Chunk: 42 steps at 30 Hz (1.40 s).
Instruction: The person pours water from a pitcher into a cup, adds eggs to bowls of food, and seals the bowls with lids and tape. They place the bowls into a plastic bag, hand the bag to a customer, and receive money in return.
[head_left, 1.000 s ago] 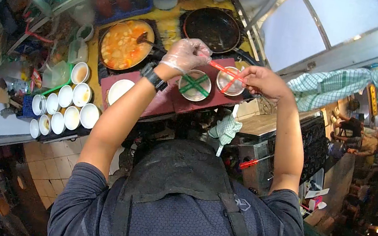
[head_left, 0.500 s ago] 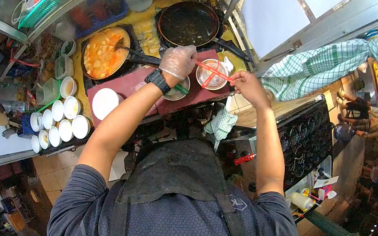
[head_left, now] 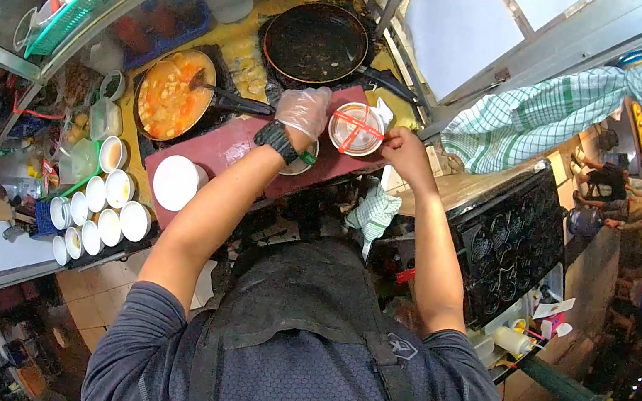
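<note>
On the dark red board (head_left: 221, 139) stands a round lidded container (head_left: 345, 139) with red tape (head_left: 360, 125) crossed over its top. My right hand (head_left: 407, 157), bare, pinches the tape's end at the container's right edge. At the left side of the container is my left hand (head_left: 304, 109), in a clear plastic glove, with its fingers pointing away and partly hidden. Below that hand, another round container (head_left: 303, 166) with a green strip shows in part. A white tub (head_left: 176, 183) sits at the board's left end.
A pan of orange stew (head_left: 172, 97) with a ladle stands at the left, and a dark empty pan (head_left: 315, 42) behind the board. Several white cups (head_left: 109, 227) are at the lower left. A black moulded grill (head_left: 511, 247) and a checked cloth (head_left: 553, 111) lie to the right.
The tape, stretched between both hands before, now lies down across the lid. My left hand has dropped slightly, and my right hand has moved in towards the container.
</note>
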Each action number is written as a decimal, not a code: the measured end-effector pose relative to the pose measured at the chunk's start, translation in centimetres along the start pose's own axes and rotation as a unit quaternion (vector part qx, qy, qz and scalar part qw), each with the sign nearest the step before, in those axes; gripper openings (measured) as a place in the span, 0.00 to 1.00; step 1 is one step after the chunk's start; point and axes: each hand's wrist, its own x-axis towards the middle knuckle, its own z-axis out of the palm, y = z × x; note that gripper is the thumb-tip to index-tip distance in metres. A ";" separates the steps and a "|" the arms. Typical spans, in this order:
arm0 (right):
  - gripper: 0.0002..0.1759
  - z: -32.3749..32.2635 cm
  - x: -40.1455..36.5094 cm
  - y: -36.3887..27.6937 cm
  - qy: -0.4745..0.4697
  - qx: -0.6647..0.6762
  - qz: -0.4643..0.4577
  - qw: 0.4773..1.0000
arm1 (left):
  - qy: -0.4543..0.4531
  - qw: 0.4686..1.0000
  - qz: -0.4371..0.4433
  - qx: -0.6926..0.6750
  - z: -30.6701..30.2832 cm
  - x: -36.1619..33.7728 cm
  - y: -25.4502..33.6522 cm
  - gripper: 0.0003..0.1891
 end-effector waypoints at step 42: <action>0.07 10.7 -0.1 -52.7 0.049 0.007 -0.646 0.761 | 0.514 0.856 -0.012 0.050 -37.1 -12.6 -2.8 0.13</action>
